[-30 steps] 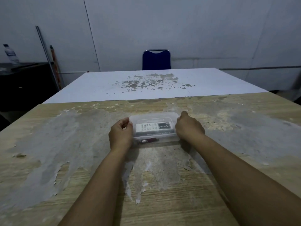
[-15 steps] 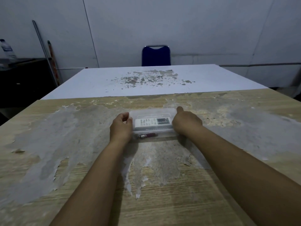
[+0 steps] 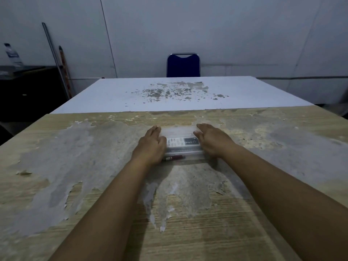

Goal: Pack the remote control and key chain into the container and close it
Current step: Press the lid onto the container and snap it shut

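A clear plastic container (image 3: 178, 131) with its lid on sits on the worn wooden table (image 3: 75, 166). Through the plastic I see a white remote control (image 3: 181, 142) and, at the near side, a dark red key chain (image 3: 174, 158). My left hand (image 3: 150, 146) lies flat on the container's left end, fingers stretched forward. My right hand (image 3: 211, 141) lies flat on its right end, fingers also extended. Both palms press on the lid's ends and cover the container's corners.
A white table top (image 3: 169, 95) with peeled patches adjoins the far edge of the wooden table. A blue chair (image 3: 183, 65) stands behind it at the wall. At the far left stand a dark cabinet (image 3: 28, 87), a bottle (image 3: 13, 54) and leaning poles (image 3: 56, 59).
Both hands went from curled grips at the container's ends to flat palms with fingers stretched over the lid. The container has stayed in place.
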